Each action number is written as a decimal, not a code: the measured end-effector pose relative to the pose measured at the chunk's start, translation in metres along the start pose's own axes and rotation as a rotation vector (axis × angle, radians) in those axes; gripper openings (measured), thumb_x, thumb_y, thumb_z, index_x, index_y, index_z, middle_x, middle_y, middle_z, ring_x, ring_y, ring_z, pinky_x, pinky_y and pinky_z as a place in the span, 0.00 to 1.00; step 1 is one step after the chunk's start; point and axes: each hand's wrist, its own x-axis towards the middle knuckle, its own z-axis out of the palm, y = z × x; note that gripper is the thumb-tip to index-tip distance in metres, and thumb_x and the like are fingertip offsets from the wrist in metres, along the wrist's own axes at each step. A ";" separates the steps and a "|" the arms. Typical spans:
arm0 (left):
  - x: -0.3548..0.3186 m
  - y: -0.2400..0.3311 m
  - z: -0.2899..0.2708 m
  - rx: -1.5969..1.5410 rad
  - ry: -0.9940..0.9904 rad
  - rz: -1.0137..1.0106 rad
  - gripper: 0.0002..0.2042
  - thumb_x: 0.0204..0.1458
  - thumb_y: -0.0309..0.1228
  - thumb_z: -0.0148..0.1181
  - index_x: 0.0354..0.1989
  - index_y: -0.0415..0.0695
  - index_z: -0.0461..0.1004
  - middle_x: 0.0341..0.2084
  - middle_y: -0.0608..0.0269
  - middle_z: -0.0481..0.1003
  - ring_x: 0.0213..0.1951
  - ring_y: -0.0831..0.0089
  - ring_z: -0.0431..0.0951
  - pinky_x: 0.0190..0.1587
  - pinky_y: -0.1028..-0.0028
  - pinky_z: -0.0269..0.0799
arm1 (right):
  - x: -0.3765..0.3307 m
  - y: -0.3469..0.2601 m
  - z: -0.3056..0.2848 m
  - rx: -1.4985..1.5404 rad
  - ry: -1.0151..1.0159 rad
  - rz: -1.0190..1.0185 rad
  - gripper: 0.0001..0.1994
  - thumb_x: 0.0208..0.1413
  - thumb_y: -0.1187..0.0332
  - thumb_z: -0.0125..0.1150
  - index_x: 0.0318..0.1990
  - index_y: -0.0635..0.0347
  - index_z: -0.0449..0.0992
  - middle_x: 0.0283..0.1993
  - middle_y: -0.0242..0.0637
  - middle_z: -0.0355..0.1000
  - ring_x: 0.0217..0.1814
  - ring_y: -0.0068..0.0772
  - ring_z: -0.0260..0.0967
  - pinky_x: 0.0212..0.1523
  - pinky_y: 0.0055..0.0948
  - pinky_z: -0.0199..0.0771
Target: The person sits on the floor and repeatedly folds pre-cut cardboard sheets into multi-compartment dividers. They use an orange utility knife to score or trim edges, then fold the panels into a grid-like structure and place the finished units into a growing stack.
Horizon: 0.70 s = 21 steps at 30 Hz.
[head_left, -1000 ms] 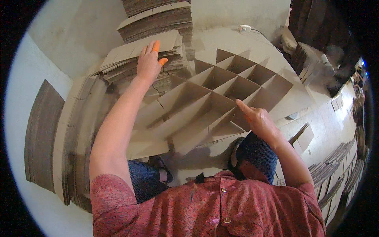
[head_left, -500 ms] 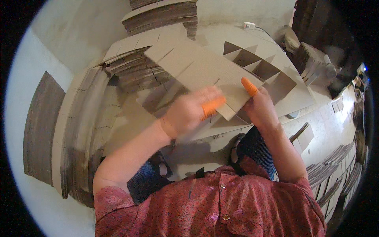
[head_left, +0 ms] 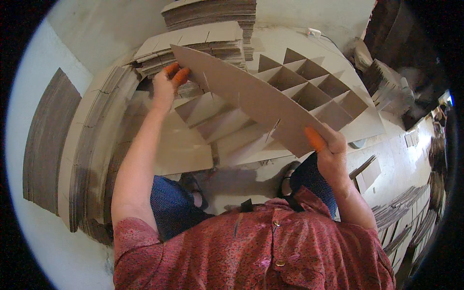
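Between my two hands a long slotted cardboard strip [head_left: 246, 99] is held up, slanting from far left to near right, its slots along the lower edge. My left hand [head_left: 169, 84], with orange finger covers, pinches its far left end. At the near right end my right hand [head_left: 328, 142] grips it, an orange cover on the thumb. Beneath and beyond the strip stands a cardboard grid divider [head_left: 314, 84] of crossed pieces with open cells. The strip hides part of the grid.
Stacks of slotted cardboard strips [head_left: 193, 36] rise at the back, with more piles [head_left: 92, 145] along the left. A white plug or socket [head_left: 313, 33] with a cord lies at the far edge of the work surface. Bundles of cardboard [head_left: 406, 203] lie on the floor at right.
My left hand has moved from near the strip's near end to its far left end. The strip has tipped from lying flatter to standing more on edge, showing more of the grid.
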 end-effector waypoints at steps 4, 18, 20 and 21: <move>0.002 -0.018 -0.005 -0.110 0.035 -0.089 0.15 0.51 0.31 0.59 0.45 0.34 0.72 0.35 0.60 0.75 0.35 0.76 0.75 0.38 0.79 0.71 | -0.005 0.010 0.014 -0.086 0.002 -0.071 0.04 0.52 0.77 0.53 0.34 0.68 0.73 0.23 0.44 0.70 0.26 0.17 0.61 0.28 0.25 0.65; 0.000 -0.054 -0.023 0.534 -0.171 -0.349 0.16 0.48 0.34 0.63 0.42 0.35 0.75 0.30 0.60 0.78 0.31 0.72 0.75 0.38 0.73 0.70 | -0.030 0.074 0.037 0.009 -0.124 0.145 0.09 0.51 0.74 0.57 0.41 0.66 0.74 0.31 0.49 0.73 0.32 0.26 0.70 0.33 0.28 0.68; -0.011 -0.043 -0.010 0.598 -0.089 -0.187 0.18 0.48 0.34 0.62 0.44 0.34 0.73 0.32 0.57 0.78 0.32 0.68 0.76 0.38 0.70 0.70 | -0.027 0.072 0.029 0.083 -0.178 0.139 0.16 0.51 0.73 0.60 0.48 0.64 0.72 0.34 0.50 0.73 0.36 0.28 0.73 0.36 0.29 0.70; -0.020 -0.038 -0.004 0.629 -0.045 -0.103 0.19 0.49 0.34 0.62 0.46 0.34 0.72 0.32 0.56 0.78 0.32 0.66 0.77 0.38 0.68 0.70 | -0.023 0.062 0.024 0.033 -0.141 0.081 0.18 0.51 0.73 0.60 0.51 0.63 0.69 0.35 0.51 0.73 0.37 0.30 0.73 0.37 0.29 0.70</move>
